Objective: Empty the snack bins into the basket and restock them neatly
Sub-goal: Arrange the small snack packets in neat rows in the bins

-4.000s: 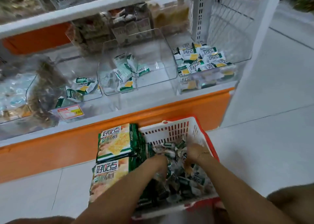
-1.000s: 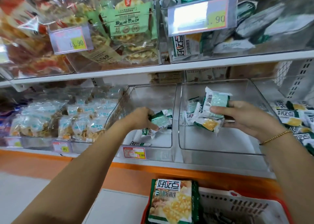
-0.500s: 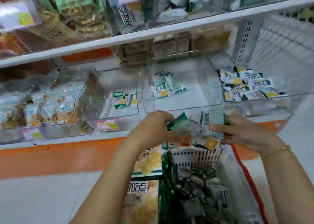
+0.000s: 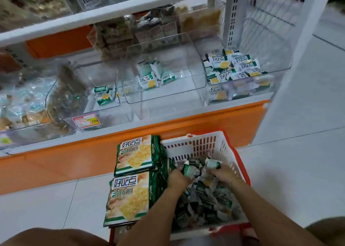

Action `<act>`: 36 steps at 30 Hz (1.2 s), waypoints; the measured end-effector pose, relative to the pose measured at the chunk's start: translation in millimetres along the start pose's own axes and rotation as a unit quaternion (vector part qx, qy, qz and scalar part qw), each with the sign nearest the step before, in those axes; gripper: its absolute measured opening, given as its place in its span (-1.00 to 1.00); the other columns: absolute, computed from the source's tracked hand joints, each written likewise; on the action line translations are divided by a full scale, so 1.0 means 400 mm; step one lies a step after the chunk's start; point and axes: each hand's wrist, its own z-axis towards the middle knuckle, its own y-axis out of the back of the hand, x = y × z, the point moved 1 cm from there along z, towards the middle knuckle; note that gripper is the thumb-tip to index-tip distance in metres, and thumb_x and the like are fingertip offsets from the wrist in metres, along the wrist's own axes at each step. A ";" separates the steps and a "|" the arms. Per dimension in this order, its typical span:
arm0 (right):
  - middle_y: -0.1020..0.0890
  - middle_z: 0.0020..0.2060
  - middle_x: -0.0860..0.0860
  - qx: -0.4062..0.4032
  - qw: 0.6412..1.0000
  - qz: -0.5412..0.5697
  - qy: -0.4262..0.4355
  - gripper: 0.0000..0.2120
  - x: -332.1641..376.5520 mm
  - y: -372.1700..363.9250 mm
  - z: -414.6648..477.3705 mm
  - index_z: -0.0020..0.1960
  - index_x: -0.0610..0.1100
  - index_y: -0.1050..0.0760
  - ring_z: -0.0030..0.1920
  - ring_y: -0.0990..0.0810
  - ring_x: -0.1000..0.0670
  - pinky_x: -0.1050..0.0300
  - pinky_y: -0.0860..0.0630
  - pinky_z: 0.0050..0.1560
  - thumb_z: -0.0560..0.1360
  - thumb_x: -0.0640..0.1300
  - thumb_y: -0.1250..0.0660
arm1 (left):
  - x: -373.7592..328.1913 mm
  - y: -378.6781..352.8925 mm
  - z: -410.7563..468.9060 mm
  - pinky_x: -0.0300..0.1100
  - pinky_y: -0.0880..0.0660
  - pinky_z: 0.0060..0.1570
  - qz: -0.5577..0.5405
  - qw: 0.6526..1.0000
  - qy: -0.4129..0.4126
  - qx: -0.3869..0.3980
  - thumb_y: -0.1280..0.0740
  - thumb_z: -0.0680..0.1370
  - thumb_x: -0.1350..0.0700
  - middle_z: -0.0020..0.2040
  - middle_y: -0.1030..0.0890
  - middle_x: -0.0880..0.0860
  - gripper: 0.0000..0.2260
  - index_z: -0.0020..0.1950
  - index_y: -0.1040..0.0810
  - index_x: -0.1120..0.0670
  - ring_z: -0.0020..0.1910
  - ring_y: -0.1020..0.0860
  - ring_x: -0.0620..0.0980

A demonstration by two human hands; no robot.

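On the shelf's left, the left bin [image 4: 110, 108] holds only a couple of small packets, so it is nearly cleared. The middle bin [image 4: 168, 96] beside it has a small cluster at the back and a bare floor in front. Below, two big packs [image 4: 134, 155] stand on edge along the left side of the basket [image 4: 194, 146].

My left hand [image 4: 178, 179] is down in the basket with its fingers curled into the loose pile of small packets [image 4: 205, 201], closed on one that sticks up at its fingertips. My right hand [image 4: 222, 173] is just across from it, fingers pinching another packet that stands above the heap.

I read this as dropping a handful in, or sorting the pile. To do it well I would let go low over the middle, so nothing bounces over the wall, and push the heap away from the big packs so they stay upright.

Far right, the right bin [image 4: 278, 75] is the fullest, its packets jumbled. I judge that it needs the most emptying: I would scoop with both hands cupped and gather stragglers from the corners.
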 end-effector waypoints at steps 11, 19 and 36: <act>-0.56 -0.45 0.02 0.008 0.942 -0.183 0.282 -0.67 0.424 0.118 -0.193 -0.33 -0.14 -0.47 -0.45 -0.53 0.13 0.30 -0.41 -0.36 0.54 0.01 -0.35 | -0.200 0.424 -0.175 -0.34 -0.37 -0.47 -0.029 0.951 -0.263 -0.162 -0.35 0.54 0.01 -0.48 -0.52 -0.03 -0.69 -0.35 -0.50 0.11 -0.50 -0.45 -0.12; -0.61 -0.39 -0.02 -0.014 0.886 -0.165 0.434 -0.78 0.840 0.116 -0.233 -0.24 -0.14 -0.56 -0.36 -0.57 0.06 0.17 -0.53 -0.31 0.42 0.00 -0.44 | -0.125 0.941 -0.166 -0.19 -0.53 -0.35 -0.134 0.908 -0.262 -0.300 -0.38 0.53 0.14 -0.42 -0.55 0.05 -0.79 -0.27 -0.51 0.17 -0.47 -0.53 -0.09; -0.38 0.41 -0.11 -0.044 0.788 -0.459 0.407 -0.46 1.121 -0.037 0.168 0.45 -0.12 -0.31 0.36 -0.38 -0.10 0.18 -0.33 0.25 0.49 -0.30 -0.28 | -0.003 1.095 0.346 -0.14 -0.38 0.26 0.194 0.941 -0.139 -0.239 -0.31 0.49 0.24 0.39 -0.42 0.16 -0.45 0.47 -0.27 0.13 0.30 -0.45 0.13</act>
